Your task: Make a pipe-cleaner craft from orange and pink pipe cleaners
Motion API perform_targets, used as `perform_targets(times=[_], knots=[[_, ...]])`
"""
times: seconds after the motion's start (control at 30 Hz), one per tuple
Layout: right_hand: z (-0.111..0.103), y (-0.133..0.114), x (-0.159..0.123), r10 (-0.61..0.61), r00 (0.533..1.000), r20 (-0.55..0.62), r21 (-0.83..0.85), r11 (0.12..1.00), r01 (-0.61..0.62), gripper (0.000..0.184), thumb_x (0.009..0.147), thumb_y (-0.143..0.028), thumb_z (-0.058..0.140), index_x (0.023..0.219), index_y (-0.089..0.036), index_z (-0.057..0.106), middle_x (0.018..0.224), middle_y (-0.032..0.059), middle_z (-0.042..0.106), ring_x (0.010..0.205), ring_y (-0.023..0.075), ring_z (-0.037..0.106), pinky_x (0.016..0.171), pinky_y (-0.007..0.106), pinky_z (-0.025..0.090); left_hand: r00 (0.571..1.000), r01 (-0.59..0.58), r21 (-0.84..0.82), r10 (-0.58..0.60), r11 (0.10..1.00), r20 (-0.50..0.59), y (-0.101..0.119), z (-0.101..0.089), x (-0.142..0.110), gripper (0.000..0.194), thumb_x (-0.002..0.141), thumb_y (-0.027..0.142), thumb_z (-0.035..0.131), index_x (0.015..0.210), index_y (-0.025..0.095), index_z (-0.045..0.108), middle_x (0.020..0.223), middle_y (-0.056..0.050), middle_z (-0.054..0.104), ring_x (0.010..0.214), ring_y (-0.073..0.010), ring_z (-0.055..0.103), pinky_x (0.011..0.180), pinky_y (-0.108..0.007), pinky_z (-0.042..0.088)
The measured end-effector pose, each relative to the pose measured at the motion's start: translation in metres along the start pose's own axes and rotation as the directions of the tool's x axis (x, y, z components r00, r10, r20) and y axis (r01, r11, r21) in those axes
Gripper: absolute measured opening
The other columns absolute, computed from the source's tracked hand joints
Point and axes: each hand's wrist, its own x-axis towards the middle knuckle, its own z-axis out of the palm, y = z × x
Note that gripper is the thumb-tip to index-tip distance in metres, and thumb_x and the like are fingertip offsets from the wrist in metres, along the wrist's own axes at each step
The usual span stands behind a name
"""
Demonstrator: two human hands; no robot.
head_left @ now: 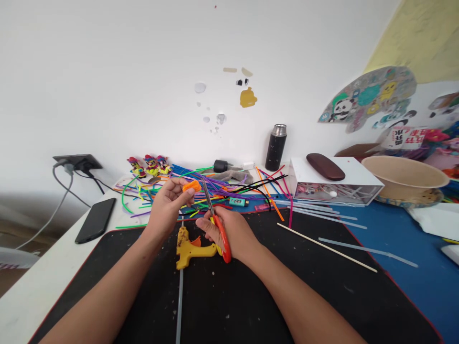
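Pinched in the fingers of my left hand (172, 200) is a small fuzzy orange piece (192, 186), which looks like bent pipe cleaner. My right hand (233, 232) grips a pair of scissors (223, 235) with red and yellow handles, blades pointing up and away. The blade tips are close to the right of the orange piece; whether they touch it I cannot tell. Below my hands, a yellow hot glue gun (190, 252) lies on the black mat (222, 301), a glue stick (180, 306) trailing from its back end.
Loose pipe cleaners (215, 184) spread along the wall, with small figures (152, 166) behind. A phone (96, 220) lies left. A black flask (276, 148), a white box (333, 181) with a dark case (325, 166), a bowl (403, 174) and a wooden stick (326, 247) are right.
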Motion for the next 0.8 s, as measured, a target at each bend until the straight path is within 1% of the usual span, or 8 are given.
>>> perform_targets(times=[0.13, 0.3, 0.47, 0.8], knots=[[0.0002, 0.0014, 0.0008, -0.018, 1.000, -0.010, -0.012, 1.000, 0.018, 0.039, 0.096, -0.062, 0.071, 0.098, -0.023, 0.070, 0.089, 0.0044, 0.079, 0.082, 0.0217, 0.078, 0.068, 0.026, 0.049, 1.000, -0.006, 0.005, 0.006, 1.000, 0.012, 0.0002, 0.0000, -0.0004, 0.033, 0.081, 0.036, 0.088, 0.097, 0.021, 0.062, 0.077, 0.003, 0.066, 0.061, -0.0125, 0.061, 0.058, -0.024, 0.049], [0.0001, 0.0012, 0.0012, -0.013, 1.000, -0.004, -0.041, 0.999, 0.012, 0.042, 0.095, -0.064, 0.071, 0.101, -0.023, 0.072, 0.087, 0.0047, 0.079, 0.080, 0.0216, 0.077, 0.066, 0.025, 0.048, 1.000, 0.000, 0.015, 0.000, 1.000, 0.013, 0.0007, 0.0012, -0.0007, 0.035, 0.080, 0.037, 0.089, 0.097, 0.021, 0.062, 0.076, 0.003, 0.066, 0.060, -0.0126, 0.061, 0.057, -0.024, 0.049], [0.0009, 0.0006, 0.0004, -0.005, 1.000, 0.009, -0.051, 0.999, 0.005, 0.045, 0.094, -0.065, 0.072, 0.104, -0.021, 0.071, 0.084, 0.0052, 0.078, 0.075, 0.0212, 0.076, 0.065, 0.025, 0.046, 0.999, 0.006, 0.025, -0.007, 1.000, 0.035, 0.0016, 0.0029, -0.0008, 0.037, 0.079, 0.039, 0.089, 0.096, 0.021, 0.062, 0.078, 0.002, 0.066, 0.061, -0.0123, 0.061, 0.057, -0.024, 0.048], [-0.0001, -0.0005, 0.0005, -0.013, 1.000, 0.007, -0.087, 0.996, 0.014, 0.046, 0.095, -0.067, 0.069, 0.100, -0.021, 0.070, 0.084, 0.0050, 0.077, 0.076, 0.0217, 0.075, 0.066, 0.026, 0.044, 0.999, 0.018, 0.077, -0.021, 0.997, 0.040, 0.0079, 0.0083, -0.0040, 0.041, 0.075, 0.043, 0.091, 0.093, 0.021, 0.062, 0.078, 0.002, 0.065, 0.063, -0.0129, 0.060, 0.058, -0.024, 0.051]])
